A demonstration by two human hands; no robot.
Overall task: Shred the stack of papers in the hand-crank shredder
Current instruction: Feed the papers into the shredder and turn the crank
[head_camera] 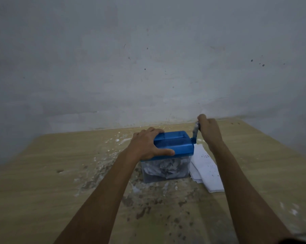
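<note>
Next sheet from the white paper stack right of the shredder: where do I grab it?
Pinch the white paper stack at its near corner, coming from the right; that end fans out clear of the blue hand-crank shredder, while the far end tucks beside the crank.

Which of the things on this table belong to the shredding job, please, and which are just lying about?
Part of the job:
- shredder, held steady by the left hand
- crank, gripped by the right hand
- papers beside the shredder
- shreds in its clear bin

Just lying about:
- white flecks and brown stains on the table
</note>
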